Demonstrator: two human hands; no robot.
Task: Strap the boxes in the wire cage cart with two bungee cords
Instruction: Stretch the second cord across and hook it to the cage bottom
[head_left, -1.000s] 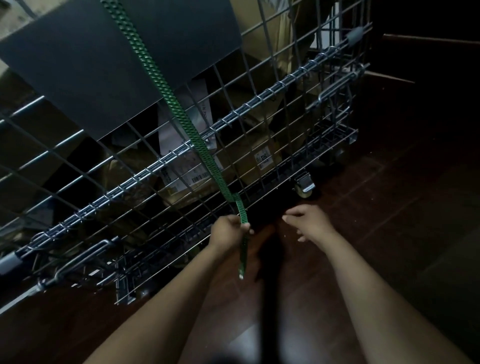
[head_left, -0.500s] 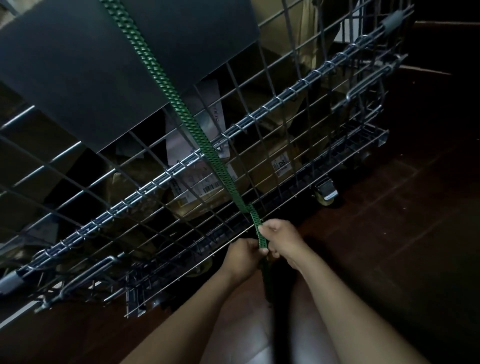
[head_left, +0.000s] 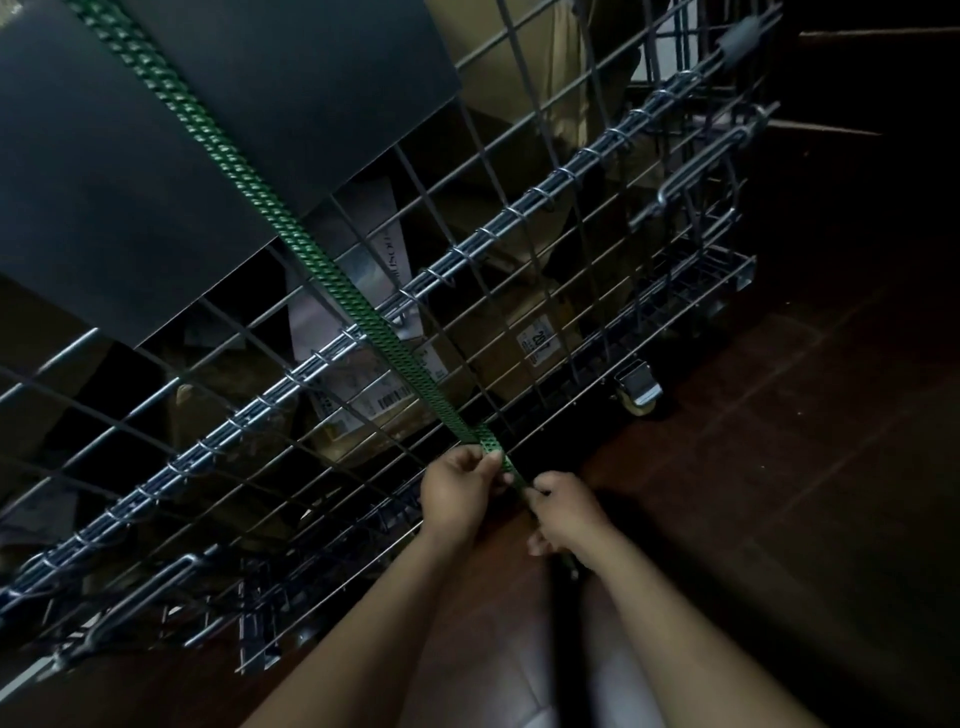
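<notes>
A flat green bungee cord (head_left: 291, 244) runs taut from the top left, over a dark flat box (head_left: 156, 171), down the outside of the wire cage cart (head_left: 524, 208). My left hand (head_left: 460, 499) pinches the cord near the cart's bottom edge. Just below it, my right hand (head_left: 563, 514) grips the cord's lower end, whose tip pokes out under the fist. Brown cardboard boxes (head_left: 524, 332) with white labels fill the cage behind the mesh. The cord's hook is hidden.
A caster wheel (head_left: 636, 392) sits under the cart's base at the right. Dark reddish floor (head_left: 779, 467) spreads right of the cart. A lighter patch lies between my forearms at the bottom.
My right hand, free a second ago, has closed on the cord below my left hand. Both hands now hold the cord stretched lower along the cage side.
</notes>
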